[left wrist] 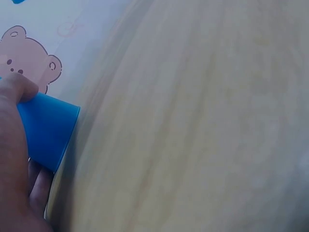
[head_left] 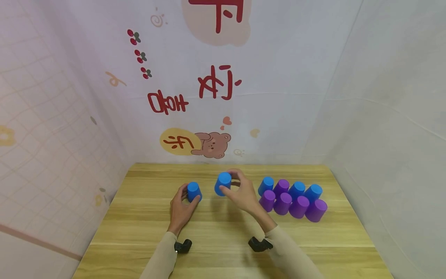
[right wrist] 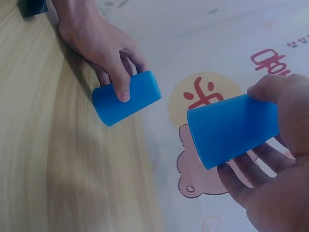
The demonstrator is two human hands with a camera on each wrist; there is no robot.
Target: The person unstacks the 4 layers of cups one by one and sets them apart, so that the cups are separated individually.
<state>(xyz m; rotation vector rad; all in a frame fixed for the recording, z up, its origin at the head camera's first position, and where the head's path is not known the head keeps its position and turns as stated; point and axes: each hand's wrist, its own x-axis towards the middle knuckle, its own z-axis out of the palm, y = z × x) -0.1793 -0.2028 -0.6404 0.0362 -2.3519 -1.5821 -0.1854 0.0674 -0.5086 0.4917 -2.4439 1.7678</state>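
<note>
My left hand (head_left: 181,209) grips a blue cup (head_left: 193,191) that stands bottom-up on the table, thumb on one side and fingers on the other. To its right, my right hand (head_left: 244,193) holds a second blue cup (head_left: 223,183), also bottom-up, raised above the tabletop. In the right wrist view this raised cup (right wrist: 231,128) sits between thumb and fingers, and the left hand's cup (right wrist: 128,99) shows beyond it. The left wrist view shows the left hand's cup (left wrist: 48,128) with its rim down near the wood.
Right of the hands, inverted cups stand close together in two rows: several purple cups (head_left: 299,207) in front, with blue cups (head_left: 267,186) and a purple cup (head_left: 282,187) behind. The wooden table (head_left: 216,240) meets a printed white cloth wall (head_left: 278,116) at the back and sides.
</note>
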